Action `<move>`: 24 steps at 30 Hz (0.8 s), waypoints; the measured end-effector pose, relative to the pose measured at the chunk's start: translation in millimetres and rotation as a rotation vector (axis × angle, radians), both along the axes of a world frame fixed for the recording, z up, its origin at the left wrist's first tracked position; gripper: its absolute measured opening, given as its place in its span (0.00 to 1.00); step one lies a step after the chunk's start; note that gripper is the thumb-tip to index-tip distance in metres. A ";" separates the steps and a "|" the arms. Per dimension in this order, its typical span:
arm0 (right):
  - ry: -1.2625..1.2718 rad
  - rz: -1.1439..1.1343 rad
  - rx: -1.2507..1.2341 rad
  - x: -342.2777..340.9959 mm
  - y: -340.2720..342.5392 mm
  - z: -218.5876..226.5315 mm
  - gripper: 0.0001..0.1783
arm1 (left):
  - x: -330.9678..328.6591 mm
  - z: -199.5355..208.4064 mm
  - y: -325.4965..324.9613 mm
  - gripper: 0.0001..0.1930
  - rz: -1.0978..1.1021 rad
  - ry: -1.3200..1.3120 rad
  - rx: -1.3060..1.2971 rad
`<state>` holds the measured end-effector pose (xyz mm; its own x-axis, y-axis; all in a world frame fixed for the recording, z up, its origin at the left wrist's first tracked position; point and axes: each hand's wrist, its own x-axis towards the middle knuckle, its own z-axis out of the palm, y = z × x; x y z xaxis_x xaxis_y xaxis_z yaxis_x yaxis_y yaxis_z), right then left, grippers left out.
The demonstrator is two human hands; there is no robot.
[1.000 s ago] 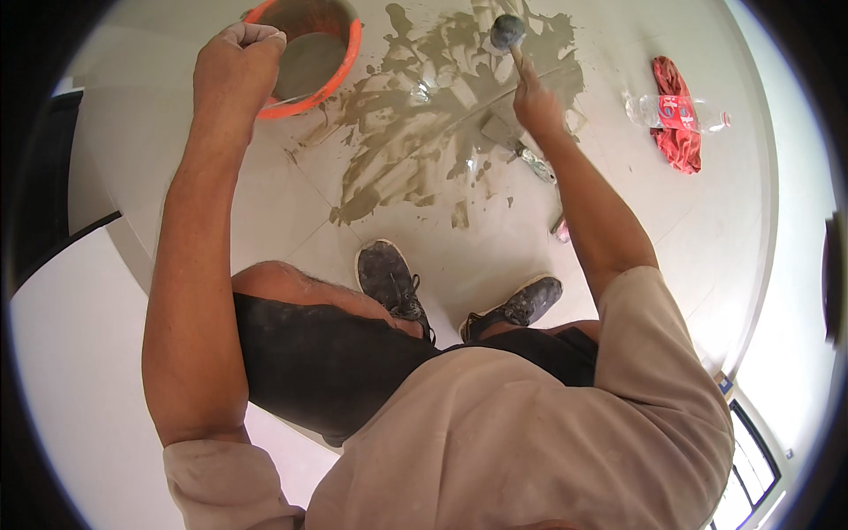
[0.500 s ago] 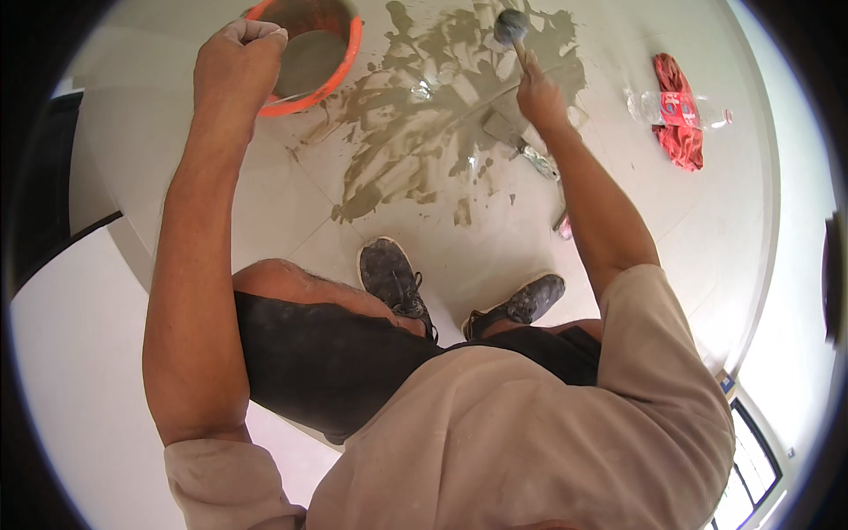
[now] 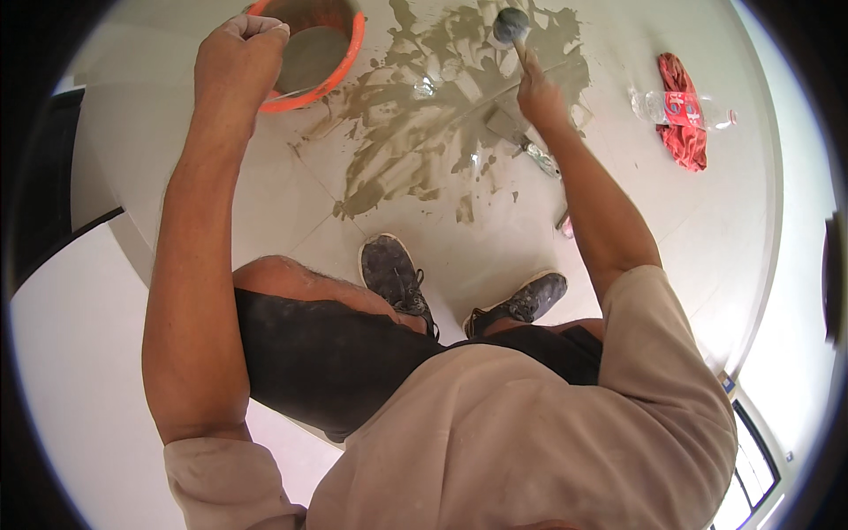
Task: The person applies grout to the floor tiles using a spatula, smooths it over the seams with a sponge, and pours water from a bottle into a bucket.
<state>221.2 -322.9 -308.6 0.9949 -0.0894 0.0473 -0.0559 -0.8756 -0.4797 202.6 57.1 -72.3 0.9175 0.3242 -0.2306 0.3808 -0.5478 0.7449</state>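
Since the earlier frame, movement is slight: floor items sit marginally higher and farther right, consistent with a small camera shift, while the mallet (image 3: pixel 511 26) remains raised in the right hand (image 3: pixel 541 99). The right grip is clamped around its handle, above the grey smears (image 3: pixel 367 185) on the floor (image 3: pixel 415 230) and near a trowel (image 3: pixel 506 124). The left hand (image 3: pixel 237 66) has its fingers curled together, overlapping the orange bucket (image 3: pixel 357 53) in view; whether it pinches anything thin could not be determined. The surface to be struck is likewise not discernible. In this inspector's judgement, tapping is best done with short, even blows, the mallet's face square to the work and the left fingers well clear. The clear bottle (image 3: pixel 654 107), on a red cloth (image 3: pixel 685 152), bears a red label (image 3: pixel 685 110) with pale print; no other writing is legible.
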 end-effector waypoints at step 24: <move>-0.068 0.065 0.013 -7.4 -0.4 16.6 0.32 | -0.7 -1.6 -3.8 0.16 -0.014 -0.028 0.016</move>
<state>213.8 -323.3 -292.0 0.9931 -0.0261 0.1142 0.0337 -0.8702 -0.4915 201.9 53.3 -73.8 0.9278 0.3150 -0.1998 0.3524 -0.5647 0.7462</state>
